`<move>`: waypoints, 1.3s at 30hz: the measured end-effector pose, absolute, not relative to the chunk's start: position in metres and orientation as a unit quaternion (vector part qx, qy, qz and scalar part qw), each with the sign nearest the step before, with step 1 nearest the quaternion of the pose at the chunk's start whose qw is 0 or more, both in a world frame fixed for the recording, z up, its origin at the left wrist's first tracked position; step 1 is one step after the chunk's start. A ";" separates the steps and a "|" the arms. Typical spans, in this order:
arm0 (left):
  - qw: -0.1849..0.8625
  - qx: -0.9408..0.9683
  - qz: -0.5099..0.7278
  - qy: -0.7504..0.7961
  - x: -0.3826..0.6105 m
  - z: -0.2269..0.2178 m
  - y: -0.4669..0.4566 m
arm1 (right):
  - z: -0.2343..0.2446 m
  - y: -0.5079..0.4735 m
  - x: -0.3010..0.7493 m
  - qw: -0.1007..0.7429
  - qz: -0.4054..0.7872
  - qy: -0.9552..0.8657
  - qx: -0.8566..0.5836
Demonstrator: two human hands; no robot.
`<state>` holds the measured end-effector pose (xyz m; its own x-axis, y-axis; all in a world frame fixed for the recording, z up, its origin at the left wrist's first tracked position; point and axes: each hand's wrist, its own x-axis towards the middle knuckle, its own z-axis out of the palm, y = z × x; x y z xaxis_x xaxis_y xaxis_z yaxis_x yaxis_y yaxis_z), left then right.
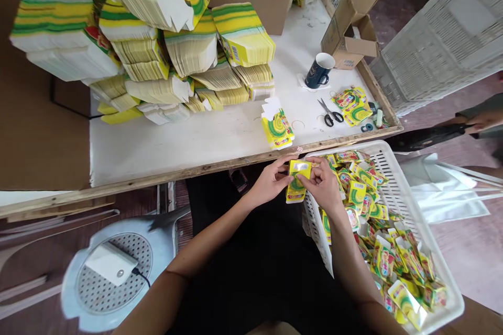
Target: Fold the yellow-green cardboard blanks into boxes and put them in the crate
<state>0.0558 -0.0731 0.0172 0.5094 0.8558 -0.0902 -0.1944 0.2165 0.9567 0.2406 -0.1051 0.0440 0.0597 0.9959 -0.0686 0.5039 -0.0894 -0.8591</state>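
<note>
A small yellow and green carton point(296, 182) is held upright between both hands, just below the table's front edge. My left hand point(270, 183) grips its left side with the thumb on top. My right hand point(323, 183) pinches its top flap from the right. Right beside them a white plastic basket point(401, 178) holds several folded cartons of the same print. A short stack of flat cartons point(277, 128) lies on the white table point(188, 141) just beyond my hands.
Tall piles of flat carton blanks point(157, 47) fill the table's left and back. A dark mug point(319, 70), scissors point(331, 113), loose cartons point(351, 105) and an open cardboard box point(351, 31) lie to the right. A fan point(113, 267) sits on the floor, lower left. Another person's hand point(483, 120) is at the right edge.
</note>
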 end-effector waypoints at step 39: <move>0.202 0.782 0.433 0.400 0.044 -0.016 -0.017 | 0.030 -0.100 0.241 0.456 0.392 -0.459 -0.654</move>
